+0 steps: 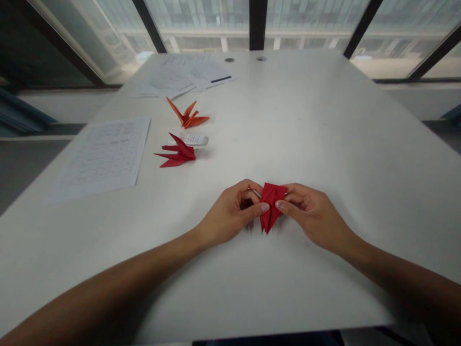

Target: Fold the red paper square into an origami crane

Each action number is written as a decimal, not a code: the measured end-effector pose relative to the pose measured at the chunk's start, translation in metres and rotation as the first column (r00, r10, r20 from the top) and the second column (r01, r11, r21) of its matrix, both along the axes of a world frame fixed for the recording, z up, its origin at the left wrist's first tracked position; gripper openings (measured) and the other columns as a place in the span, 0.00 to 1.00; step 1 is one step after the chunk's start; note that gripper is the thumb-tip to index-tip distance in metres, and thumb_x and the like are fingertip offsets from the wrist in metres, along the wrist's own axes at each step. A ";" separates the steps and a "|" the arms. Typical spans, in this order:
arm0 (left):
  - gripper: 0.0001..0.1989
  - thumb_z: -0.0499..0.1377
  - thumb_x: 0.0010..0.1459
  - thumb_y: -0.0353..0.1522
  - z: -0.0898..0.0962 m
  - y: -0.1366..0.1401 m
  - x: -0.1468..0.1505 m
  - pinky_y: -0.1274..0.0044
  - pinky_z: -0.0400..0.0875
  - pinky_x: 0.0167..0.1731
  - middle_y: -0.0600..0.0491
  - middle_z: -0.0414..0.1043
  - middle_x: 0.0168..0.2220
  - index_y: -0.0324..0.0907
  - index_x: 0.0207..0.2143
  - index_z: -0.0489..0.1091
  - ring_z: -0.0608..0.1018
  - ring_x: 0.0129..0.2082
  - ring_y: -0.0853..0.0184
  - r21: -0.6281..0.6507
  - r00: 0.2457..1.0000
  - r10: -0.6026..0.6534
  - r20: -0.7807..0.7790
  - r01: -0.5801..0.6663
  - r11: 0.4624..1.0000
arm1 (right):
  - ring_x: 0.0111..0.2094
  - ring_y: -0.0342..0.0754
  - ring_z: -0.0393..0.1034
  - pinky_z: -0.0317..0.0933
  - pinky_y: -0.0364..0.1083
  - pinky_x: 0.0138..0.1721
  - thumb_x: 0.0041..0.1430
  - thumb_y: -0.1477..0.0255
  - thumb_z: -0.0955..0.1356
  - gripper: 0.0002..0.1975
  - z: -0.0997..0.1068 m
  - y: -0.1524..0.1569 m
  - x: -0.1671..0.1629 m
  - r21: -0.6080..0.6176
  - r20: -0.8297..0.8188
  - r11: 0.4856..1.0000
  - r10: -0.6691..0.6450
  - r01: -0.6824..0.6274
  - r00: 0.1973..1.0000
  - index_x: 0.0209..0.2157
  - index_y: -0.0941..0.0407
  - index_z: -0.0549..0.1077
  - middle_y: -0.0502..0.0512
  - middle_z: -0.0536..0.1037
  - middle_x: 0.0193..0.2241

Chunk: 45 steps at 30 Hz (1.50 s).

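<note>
A piece of folded red origami paper is held between my two hands, just above the front half of the table. It is broad at the top and tapers to two narrow points at the bottom. My left hand pinches its left edge, thumb on the front face. On the opposite edge, the thumb and fingers of my right hand grip it the same way. The fingertips behind the paper are hidden. To the left lie a red origami crane and, farther back, an orange origami crane.
A white tube-like item with print lies behind the red crane. One printed sheet is at the left, and several papers overlap at the back left. The white table reaches to the windows and has two round holes near its far edge.
</note>
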<state>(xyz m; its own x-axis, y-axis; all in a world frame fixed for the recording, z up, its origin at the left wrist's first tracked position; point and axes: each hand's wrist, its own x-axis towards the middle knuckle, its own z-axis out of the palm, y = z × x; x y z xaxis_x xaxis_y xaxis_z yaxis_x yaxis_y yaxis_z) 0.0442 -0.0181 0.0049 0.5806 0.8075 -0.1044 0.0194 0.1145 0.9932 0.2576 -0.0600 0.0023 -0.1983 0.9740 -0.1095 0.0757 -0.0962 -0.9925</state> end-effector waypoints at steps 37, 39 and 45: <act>0.11 0.62 0.67 0.38 -0.001 -0.006 -0.005 0.76 0.67 0.32 0.52 0.71 0.33 0.39 0.41 0.75 0.72 0.31 0.70 0.323 0.998 0.040 -0.048 -0.023 0.946 | 0.21 0.42 0.67 0.60 0.43 0.26 0.69 0.62 0.67 0.11 0.004 0.003 -0.003 -0.390 -0.407 0.910 -0.033 -0.142 0.913 0.41 0.55 0.75 0.49 0.76 0.22; 0.13 0.62 0.67 0.41 0.000 -0.006 -0.005 0.77 0.65 0.29 0.54 0.71 0.30 0.39 0.41 0.74 0.71 0.27 0.72 0.221 0.998 0.051 -0.047 -0.039 0.974 | 0.23 0.42 0.67 0.59 0.44 0.27 0.70 0.59 0.66 0.13 0.004 0.004 -0.001 -0.266 -0.293 0.960 0.000 -0.082 0.956 0.42 0.54 0.74 0.48 0.76 0.25; 0.16 0.65 0.64 0.42 0.002 -0.006 -0.005 0.77 0.68 0.29 0.54 0.74 0.29 0.39 0.43 0.71 0.73 0.26 0.71 0.060 0.999 0.052 0.001 -0.052 0.997 | 0.31 0.44 0.68 0.63 0.46 0.36 0.69 0.61 0.69 0.11 0.004 0.001 -0.001 0.013 0.028 1.000 -0.009 0.008 1.000 0.46 0.52 0.73 0.48 0.76 0.32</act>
